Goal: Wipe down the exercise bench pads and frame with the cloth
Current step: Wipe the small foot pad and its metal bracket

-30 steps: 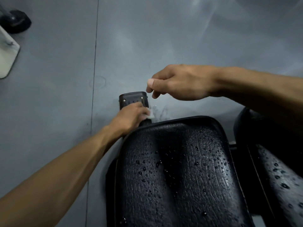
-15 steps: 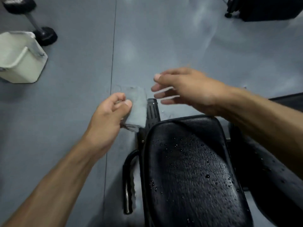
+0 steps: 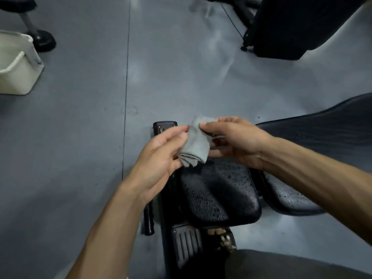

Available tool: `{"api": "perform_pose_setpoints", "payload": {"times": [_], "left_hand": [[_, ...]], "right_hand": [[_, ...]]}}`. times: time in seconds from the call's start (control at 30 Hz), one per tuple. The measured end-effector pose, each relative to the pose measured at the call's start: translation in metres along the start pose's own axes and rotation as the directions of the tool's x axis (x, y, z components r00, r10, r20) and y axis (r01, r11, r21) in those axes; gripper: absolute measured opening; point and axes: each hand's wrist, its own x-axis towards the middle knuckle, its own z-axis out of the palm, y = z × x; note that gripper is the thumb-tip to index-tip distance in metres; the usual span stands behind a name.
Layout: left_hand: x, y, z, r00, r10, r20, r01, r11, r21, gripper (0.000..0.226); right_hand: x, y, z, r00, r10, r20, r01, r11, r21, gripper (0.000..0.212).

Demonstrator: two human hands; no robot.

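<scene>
Head view: left hand (image 3: 159,158) and right hand (image 3: 235,141) both pinch the grey cloth (image 3: 196,144) above the wet seat pad (image 3: 219,190).

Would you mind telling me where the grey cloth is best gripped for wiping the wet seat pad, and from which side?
Probably across the cloth's broad middle, coming from above with the palm flat over it. It is bunched into a narrow fold, pinched between the left hand and right hand, so a grip there keeps the layers together over the wet seat pad.
</scene>
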Motion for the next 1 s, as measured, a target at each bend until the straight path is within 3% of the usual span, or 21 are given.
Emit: {"api": "perform_pose_setpoints", "payload": {"times": [0.1, 0.2, 0.27, 0.43, 0.63, 0.77, 0.93, 1.0], "left_hand": [[-0.016, -0.005, -0.006, 0.999, -0.031, 0.008, 0.031, 0.999, 0.019, 0.037], [-0.025, -0.006, -0.011, 0.996, -0.050, 0.075, 0.048, 0.998, 0.029, 0.031], [-0.030, -0.003, -0.009, 0.993, -0.035, 0.115, 0.031, 0.999, 0.038, 0.033], [-0.041, 0.003, -0.006, 0.990, 0.024, 0.139, -0.051, 0.979, 0.195, 0.030], [-0.048, 0.002, -0.007, 0.968, -0.088, 0.234, 0.005, 0.942, 0.335, 0.018], [-0.050, 0.000, -0.009, 0.952, -0.160, 0.261, 0.052, 0.925, 0.375, 0.008], [-0.052, -0.001, -0.017, 0.964, -0.139, 0.226, 0.064, 0.948, 0.313, 0.008], [-0.052, 0.000, -0.019, 0.976, -0.095, 0.194, 0.034, 0.954, 0.297, 0.014]], "right_hand": [[-0.018, -0.004, 0.002, 0.996, -0.019, -0.085, 0.020, 1.000, 0.011, 0.007], [-0.033, -0.006, 0.002, 0.990, -0.011, -0.142, 0.020, 0.998, 0.065, 0.019], [-0.041, -0.006, 0.001, 0.986, -0.002, -0.165, 0.017, 0.996, 0.090, 0.028], [-0.059, -0.001, 0.004, 0.983, 0.016, -0.183, 0.006, 0.993, 0.117, 0.021], [-0.065, 0.008, 0.000, 0.986, 0.002, -0.169, -0.012, 0.998, -0.057, 0.025], [-0.067, 0.010, -0.004, 0.986, 0.077, -0.147, -0.100, 0.983, -0.155, 0.031], [-0.072, 0.013, -0.010, 0.988, 0.114, -0.108, -0.135, 0.967, -0.217, 0.044], [-0.075, 0.012, -0.016, 0.993, 0.119, -0.018, -0.119, 0.958, -0.261, 0.052]]}}
